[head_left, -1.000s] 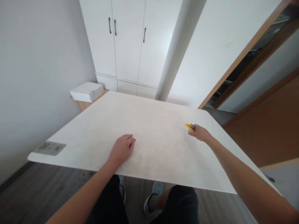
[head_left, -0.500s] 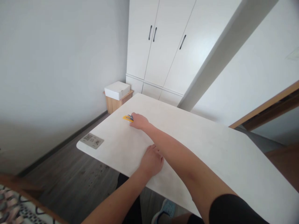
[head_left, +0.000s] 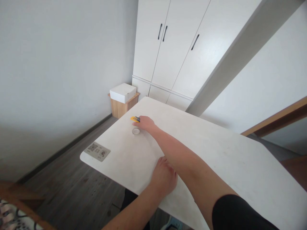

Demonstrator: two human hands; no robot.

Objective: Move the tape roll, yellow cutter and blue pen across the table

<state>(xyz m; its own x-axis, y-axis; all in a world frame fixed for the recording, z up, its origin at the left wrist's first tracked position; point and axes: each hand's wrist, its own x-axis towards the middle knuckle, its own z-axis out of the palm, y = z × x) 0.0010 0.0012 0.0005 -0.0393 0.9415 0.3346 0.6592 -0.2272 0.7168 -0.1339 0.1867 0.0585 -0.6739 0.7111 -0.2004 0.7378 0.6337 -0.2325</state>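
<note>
Over the far left part of the white table (head_left: pixel 203 143), my right hand (head_left: pixel 146 123) is closed on a small yellow-and-dark tool that looks like a utility knife (head_left: pixel 135 119). Its yellow end sticks out to the left of my fingers; the rest is hidden in the hand. Just below this hand, a clear ring like a small tape roll (head_left: pixel 135 132) lies flat on the tabletop. My left hand (head_left: pixel 164 175) rests on the table near its front edge, under my right forearm. Its fingers are loosely curled, and nothing shows in them.
A grey printed label (head_left: pixel 98 151) is stuck at the table's left corner. Behind the table stand a wooden cabinet (head_left: pixel 118 108) with a white box (head_left: pixel 123 92) on it and a tall white wardrobe (head_left: pixel 177 48). Patterned fabric (head_left: pixel 14 217) shows at lower left.
The view has shifted slightly. My right hand has moved back from the clear ring with the knife, so the ring now shows whole. My left hand stays on the table.
</note>
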